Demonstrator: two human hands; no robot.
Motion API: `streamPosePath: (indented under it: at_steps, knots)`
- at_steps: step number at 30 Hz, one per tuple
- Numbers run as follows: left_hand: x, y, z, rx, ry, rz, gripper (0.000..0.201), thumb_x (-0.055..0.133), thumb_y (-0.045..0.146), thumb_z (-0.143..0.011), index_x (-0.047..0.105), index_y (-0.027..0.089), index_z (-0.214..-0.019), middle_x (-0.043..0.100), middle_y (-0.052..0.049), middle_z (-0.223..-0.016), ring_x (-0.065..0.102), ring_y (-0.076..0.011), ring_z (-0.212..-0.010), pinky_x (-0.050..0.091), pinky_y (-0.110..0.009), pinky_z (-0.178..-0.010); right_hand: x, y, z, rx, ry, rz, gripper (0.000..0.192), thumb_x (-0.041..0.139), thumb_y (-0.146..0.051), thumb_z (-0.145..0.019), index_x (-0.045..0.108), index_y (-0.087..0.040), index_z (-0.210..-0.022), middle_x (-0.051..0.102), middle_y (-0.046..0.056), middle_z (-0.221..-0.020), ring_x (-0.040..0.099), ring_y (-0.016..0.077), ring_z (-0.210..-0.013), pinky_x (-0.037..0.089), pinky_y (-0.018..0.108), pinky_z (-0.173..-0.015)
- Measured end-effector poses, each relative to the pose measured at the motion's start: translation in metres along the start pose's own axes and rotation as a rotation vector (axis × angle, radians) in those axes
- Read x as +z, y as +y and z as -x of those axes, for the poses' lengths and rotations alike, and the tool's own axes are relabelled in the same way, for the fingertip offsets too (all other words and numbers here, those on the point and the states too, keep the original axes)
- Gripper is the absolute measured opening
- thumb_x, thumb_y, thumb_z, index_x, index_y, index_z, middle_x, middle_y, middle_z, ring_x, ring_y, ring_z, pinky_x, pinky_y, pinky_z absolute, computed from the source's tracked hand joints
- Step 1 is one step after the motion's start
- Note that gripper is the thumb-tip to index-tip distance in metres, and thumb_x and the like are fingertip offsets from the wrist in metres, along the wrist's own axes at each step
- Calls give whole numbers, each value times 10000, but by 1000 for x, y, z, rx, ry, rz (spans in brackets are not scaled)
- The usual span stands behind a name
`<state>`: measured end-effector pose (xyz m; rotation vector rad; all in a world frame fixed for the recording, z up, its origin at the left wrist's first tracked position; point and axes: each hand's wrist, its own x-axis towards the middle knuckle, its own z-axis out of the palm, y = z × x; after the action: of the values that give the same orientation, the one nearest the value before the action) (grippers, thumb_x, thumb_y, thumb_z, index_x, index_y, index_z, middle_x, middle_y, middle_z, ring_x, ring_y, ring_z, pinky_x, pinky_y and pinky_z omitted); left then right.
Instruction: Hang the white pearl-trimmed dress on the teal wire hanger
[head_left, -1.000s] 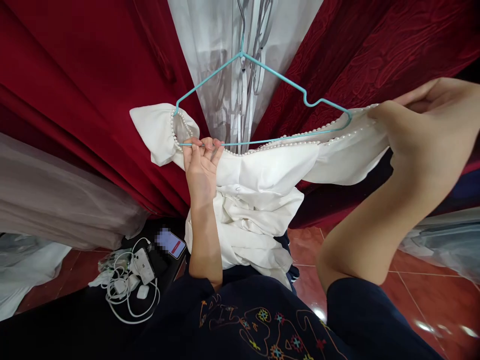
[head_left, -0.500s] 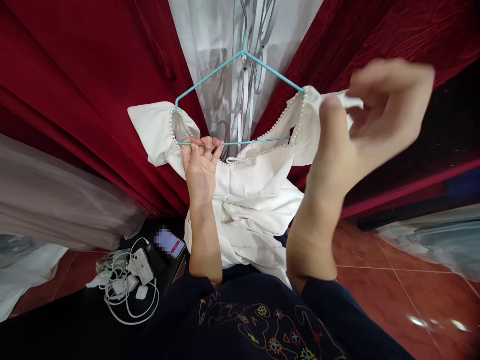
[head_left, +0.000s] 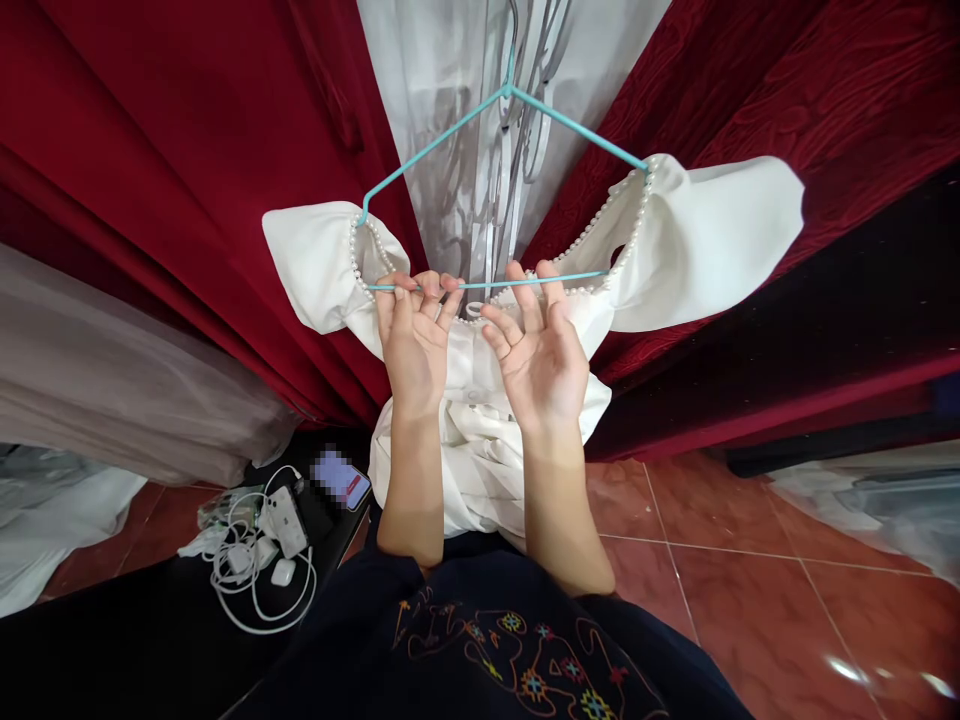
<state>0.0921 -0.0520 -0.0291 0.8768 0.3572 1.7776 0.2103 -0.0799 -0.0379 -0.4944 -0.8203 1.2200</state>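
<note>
A white dress (head_left: 480,450) with a pearl-beaded neckline hangs on a light-blue wire hanger (head_left: 577,124). Its puffed sleeves spread to both sides, and its lower part bunches against my front. My left hand (head_left: 414,340) has its fingers curled over the hanger's bottom bar, near the left sleeve opening. Palm up, my right hand (head_left: 544,365) is at the same bar, right of the middle. Its fingers are spread, with two reaching up across the bar; whether they touch it I cannot tell.
Red curtains (head_left: 180,150) flank a sheer white one behind the hanger. At lower left, a black surface (head_left: 112,640) bears a lit phone (head_left: 349,482), a white device (head_left: 286,522) and tangled white cables (head_left: 262,610). Red floor tiles (head_left: 720,590) show at right.
My right hand has come from the right sleeve to the hanger's bottom bar. The right sleeve now stands out full. My left hand keeps its hold while the hanger shifts slightly right in view.
</note>
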Motion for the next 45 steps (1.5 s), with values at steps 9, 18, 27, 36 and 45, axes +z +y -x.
streamPosePath:
  at_steps: [9,18,27,36,45]
  knots:
    - [-19,8,12,-58,52,-443,287,571,386,-1024,723,143,-1009,770,-90,-944,771,-190,-854,623,-262,-782,-8,1,-18,19,-11,-196,303,586,-557,-952,528,-260,-963,647,-21,-1016,506,51,-563,489,198,-522]
    - [-22,33,-21,825,207,-1109,256,811,199,-778,734,189,-1023,673,-46,-1044,622,-228,-1043,516,-390,-935,-12,-3,-21,18,-31,-204,336,600,-564,-948,483,-252,-908,556,-27,-933,384,43,-527,364,185,-438]
    - [-40,61,-70,668,125,-1094,347,500,-33,-854,773,150,-964,731,-23,-927,684,-167,-905,548,-317,-861,-14,-5,-26,31,-15,-169,326,526,-557,-994,501,-250,-884,543,-24,-888,345,38,-498,322,193,-425]
    - [-110,53,-57,649,417,-859,185,616,59,-814,752,145,-904,759,-25,-860,721,-179,-860,577,-321,-839,-12,-6,-26,42,17,-128,322,539,-562,-973,474,-254,-904,571,-22,-925,324,47,-486,279,206,-415]
    - [-51,-4,-12,237,16,-656,277,658,310,-921,680,188,-1168,730,-92,-1214,696,-228,-1166,549,-334,-1030,-9,0,-25,39,21,-49,337,541,-614,-949,505,-279,-936,632,-25,-1039,362,52,-507,337,213,-430]
